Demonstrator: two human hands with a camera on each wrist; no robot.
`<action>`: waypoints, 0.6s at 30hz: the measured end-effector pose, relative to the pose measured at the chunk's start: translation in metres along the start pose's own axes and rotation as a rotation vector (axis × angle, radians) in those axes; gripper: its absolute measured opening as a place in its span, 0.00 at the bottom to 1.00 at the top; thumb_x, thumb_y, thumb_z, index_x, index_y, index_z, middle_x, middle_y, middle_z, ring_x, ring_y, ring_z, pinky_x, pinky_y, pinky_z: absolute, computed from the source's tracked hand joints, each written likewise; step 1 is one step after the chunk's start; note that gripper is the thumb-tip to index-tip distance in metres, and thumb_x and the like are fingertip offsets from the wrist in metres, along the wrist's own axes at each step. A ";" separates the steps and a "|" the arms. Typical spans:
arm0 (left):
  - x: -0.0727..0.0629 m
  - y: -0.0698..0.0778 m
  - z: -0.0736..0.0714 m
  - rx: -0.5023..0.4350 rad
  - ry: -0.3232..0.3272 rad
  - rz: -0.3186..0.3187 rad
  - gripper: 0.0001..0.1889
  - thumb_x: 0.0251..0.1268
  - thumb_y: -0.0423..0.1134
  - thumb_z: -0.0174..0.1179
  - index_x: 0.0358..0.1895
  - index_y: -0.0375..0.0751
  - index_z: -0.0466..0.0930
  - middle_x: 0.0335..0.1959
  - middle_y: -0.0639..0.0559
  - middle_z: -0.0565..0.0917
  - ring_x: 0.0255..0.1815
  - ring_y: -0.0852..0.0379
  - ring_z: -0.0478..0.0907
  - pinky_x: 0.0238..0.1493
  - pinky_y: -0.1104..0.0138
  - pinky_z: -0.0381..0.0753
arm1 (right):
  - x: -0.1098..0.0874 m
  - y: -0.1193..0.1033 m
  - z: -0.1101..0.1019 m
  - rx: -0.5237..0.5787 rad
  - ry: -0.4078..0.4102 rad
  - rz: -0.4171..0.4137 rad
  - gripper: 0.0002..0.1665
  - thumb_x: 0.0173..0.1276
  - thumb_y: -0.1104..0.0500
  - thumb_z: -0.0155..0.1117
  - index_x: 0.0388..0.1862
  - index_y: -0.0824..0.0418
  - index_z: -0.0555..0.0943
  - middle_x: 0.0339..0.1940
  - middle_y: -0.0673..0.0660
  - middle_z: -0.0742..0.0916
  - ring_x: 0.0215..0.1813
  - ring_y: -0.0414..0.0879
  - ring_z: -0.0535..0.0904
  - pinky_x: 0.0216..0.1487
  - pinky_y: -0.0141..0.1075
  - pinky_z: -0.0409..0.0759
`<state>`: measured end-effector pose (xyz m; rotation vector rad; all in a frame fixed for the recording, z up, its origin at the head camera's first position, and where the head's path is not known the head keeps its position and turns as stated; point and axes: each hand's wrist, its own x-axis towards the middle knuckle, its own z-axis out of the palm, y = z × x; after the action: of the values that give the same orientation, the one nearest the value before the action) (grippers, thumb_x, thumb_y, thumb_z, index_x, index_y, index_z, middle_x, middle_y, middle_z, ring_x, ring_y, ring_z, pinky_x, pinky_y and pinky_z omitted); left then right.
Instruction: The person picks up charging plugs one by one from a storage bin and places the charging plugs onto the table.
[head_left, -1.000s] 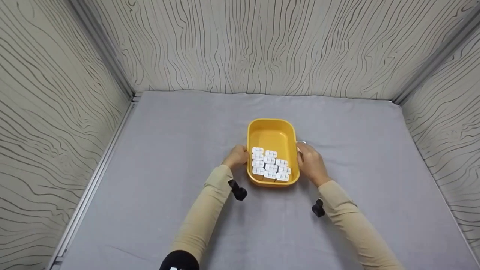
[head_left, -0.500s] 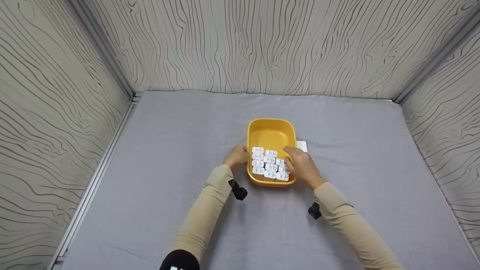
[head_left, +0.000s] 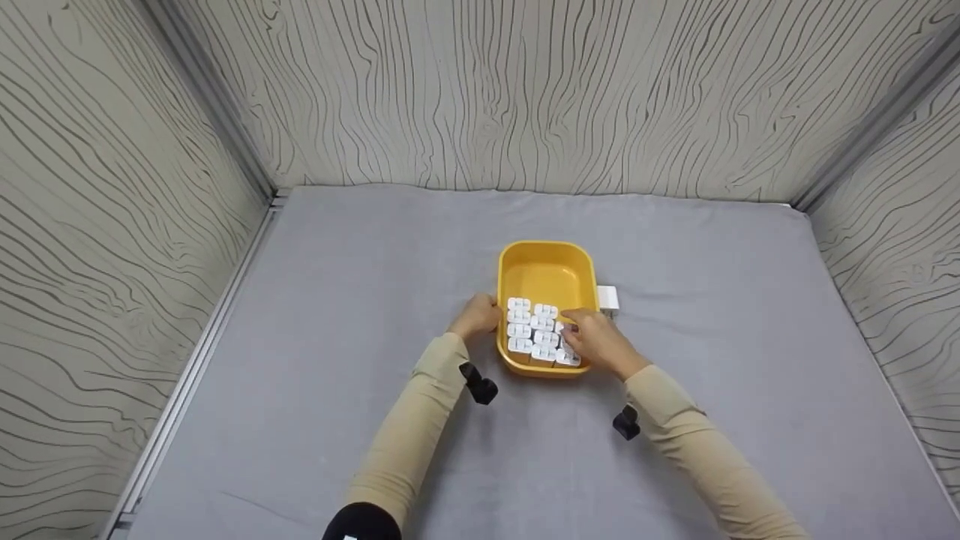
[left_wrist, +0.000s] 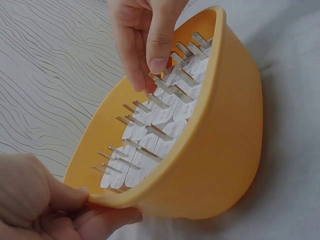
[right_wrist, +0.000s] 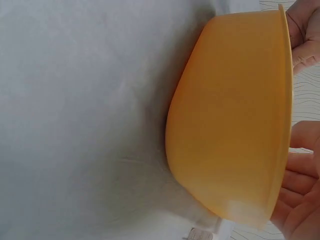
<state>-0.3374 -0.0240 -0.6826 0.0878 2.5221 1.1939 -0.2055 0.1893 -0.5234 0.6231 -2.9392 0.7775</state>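
Observation:
A yellow plastic bin [head_left: 547, 270] holds several white plug adapters [head_left: 544, 337] packed at its near end. Metal prongs [left_wrist: 180, 92] point up from them in the left wrist view. My left hand [head_left: 477, 316] grips the bin's left rim, the thumb on top and fingers beneath. My right hand [head_left: 600, 341] reaches over the right rim, with thumb and fingers hanging down close to the prongs. No plug shows between them; whether they touch the prongs is unclear. In the right wrist view the bin wall hides the fingertips.
A white block-like object [head_left: 608, 298] lies on the grey cloth [head_left: 375, 300] just outside the bin's right wall. Patterned panels [head_left: 480, 97] stand behind and at both sides. A black rounded thing [head_left: 363, 520] sits at the bottom edge.
My right hand has moved left from outside the bin's right wall to over the plug adapters, uncovering the white block-like object. The left hand keeps its grip on the rim.

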 end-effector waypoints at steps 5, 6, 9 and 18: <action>-0.086 0.077 -0.048 -0.053 -0.035 -0.024 0.13 0.62 0.28 0.41 0.29 0.32 0.78 0.19 0.49 0.74 0.19 0.59 0.69 0.23 0.71 0.69 | 0.003 0.000 -0.002 0.001 -0.083 0.035 0.21 0.65 0.65 0.58 0.54 0.77 0.77 0.52 0.74 0.83 0.57 0.67 0.79 0.61 0.54 0.76; -0.094 0.084 -0.054 -0.077 -0.046 -0.018 0.13 0.62 0.28 0.42 0.28 0.33 0.78 0.18 0.51 0.71 0.17 0.60 0.66 0.21 0.72 0.66 | 0.004 0.000 -0.002 0.007 -0.097 0.046 0.21 0.66 0.64 0.58 0.54 0.77 0.76 0.52 0.74 0.83 0.57 0.67 0.79 0.61 0.54 0.76; -0.126 0.112 -0.068 -0.057 -0.033 -0.046 0.13 0.64 0.27 0.42 0.31 0.29 0.77 0.18 0.53 0.69 0.18 0.63 0.62 0.23 0.74 0.62 | 0.006 -0.001 -0.002 0.004 -0.143 0.065 0.22 0.66 0.63 0.56 0.55 0.77 0.76 0.52 0.73 0.84 0.55 0.64 0.80 0.60 0.54 0.77; -0.138 0.121 -0.073 -0.115 -0.043 -0.063 0.12 0.66 0.27 0.42 0.26 0.34 0.73 0.16 0.55 0.66 0.18 0.62 0.65 0.22 0.73 0.65 | 0.012 -0.003 -0.003 -0.027 -0.224 0.073 0.13 0.67 0.64 0.55 0.44 0.72 0.80 0.40 0.67 0.86 0.42 0.56 0.81 0.50 0.52 0.79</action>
<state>-0.2435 -0.0278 -0.5085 0.0049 2.3954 1.2947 -0.2160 0.1841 -0.5178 0.6446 -3.1863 0.7156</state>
